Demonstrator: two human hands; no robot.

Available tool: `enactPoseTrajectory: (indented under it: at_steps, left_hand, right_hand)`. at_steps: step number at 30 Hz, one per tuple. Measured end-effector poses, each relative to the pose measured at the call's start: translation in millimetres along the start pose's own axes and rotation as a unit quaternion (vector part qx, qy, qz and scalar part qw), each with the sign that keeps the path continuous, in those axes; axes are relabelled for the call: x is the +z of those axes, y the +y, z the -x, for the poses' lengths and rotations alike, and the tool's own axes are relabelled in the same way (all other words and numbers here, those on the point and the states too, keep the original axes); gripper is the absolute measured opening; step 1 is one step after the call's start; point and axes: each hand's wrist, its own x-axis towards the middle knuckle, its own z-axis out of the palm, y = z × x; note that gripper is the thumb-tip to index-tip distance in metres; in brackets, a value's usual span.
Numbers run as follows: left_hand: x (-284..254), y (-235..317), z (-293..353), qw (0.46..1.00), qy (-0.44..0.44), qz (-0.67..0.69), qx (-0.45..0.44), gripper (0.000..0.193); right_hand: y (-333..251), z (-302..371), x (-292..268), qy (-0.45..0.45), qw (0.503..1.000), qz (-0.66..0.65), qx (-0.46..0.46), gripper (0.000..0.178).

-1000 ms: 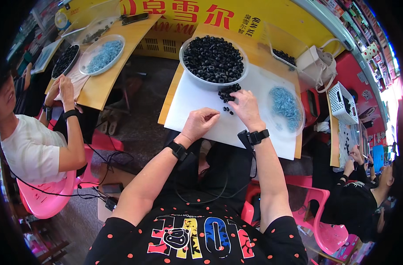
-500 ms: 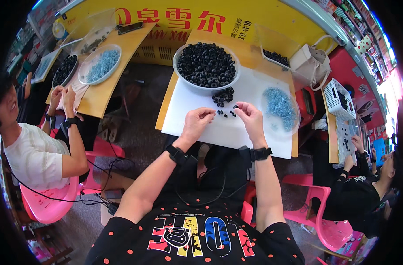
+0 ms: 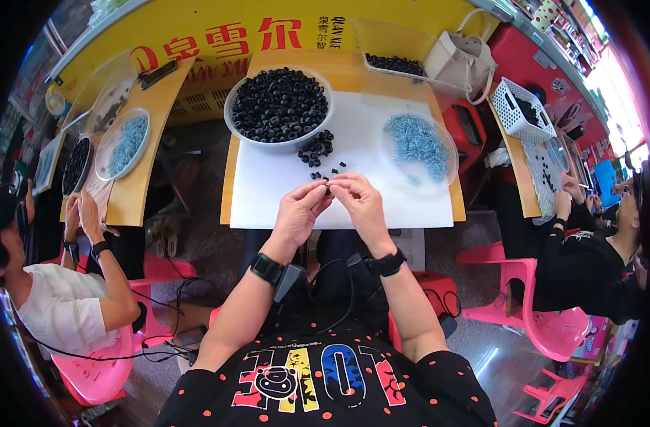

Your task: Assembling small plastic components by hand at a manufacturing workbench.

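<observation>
My left hand (image 3: 299, 211) and my right hand (image 3: 361, 203) meet fingertip to fingertip over the white mat (image 3: 268, 192), pinching a small black ring (image 3: 327, 188) between them. What the left fingers hold besides is too small to tell. Just beyond lie a few loose black rings (image 3: 318, 151) on the mat. A large bowl of black rings (image 3: 279, 105) stands at the mat's far left. A clear dish of small blue rings (image 3: 417, 146) sits to the right.
A clear tray with black rings (image 3: 392, 64) and a white bag (image 3: 464, 60) stand at the back. A person on the left works at another wooden table with dishes (image 3: 122, 142). People sit on the right by a white basket (image 3: 524, 110). Pink chairs (image 3: 546, 327) surround me.
My right hand left the loose pile with a black ring and came toward me; both hands have closed together over the mat. The view has shifted right.
</observation>
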Motion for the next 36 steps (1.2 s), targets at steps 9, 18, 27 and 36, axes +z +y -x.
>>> enactPoseTrajectory:
  at_steps: [9, 18, 27, 36]
  left_hand:
    - [-38, 7, 0, 0.998, 0.006, -0.013, 0.054, 0.015]
    - [-46, 11, 6, 0.998, -0.038, -0.011, 0.051, 0.014]
    - [-43, 10, 6, 0.997, -0.046, -0.022, 0.054, 0.015]
    - [-43, 9, 7, 0.997, -0.044, -0.015, 0.060, 0.016]
  right_hand:
    - [36, -60, -149, 0.095, 0.934, 0.345, -0.003, 0.014]
    - [52, -78, -179, -0.037, 0.855, 0.498, -0.140, 0.013]
    - [35, -67, -204, -0.013, 0.900, 0.433, -0.041, 0.010]
    - [29, -78, -179, -0.047, 0.858, 0.501, 0.108, 0.021]
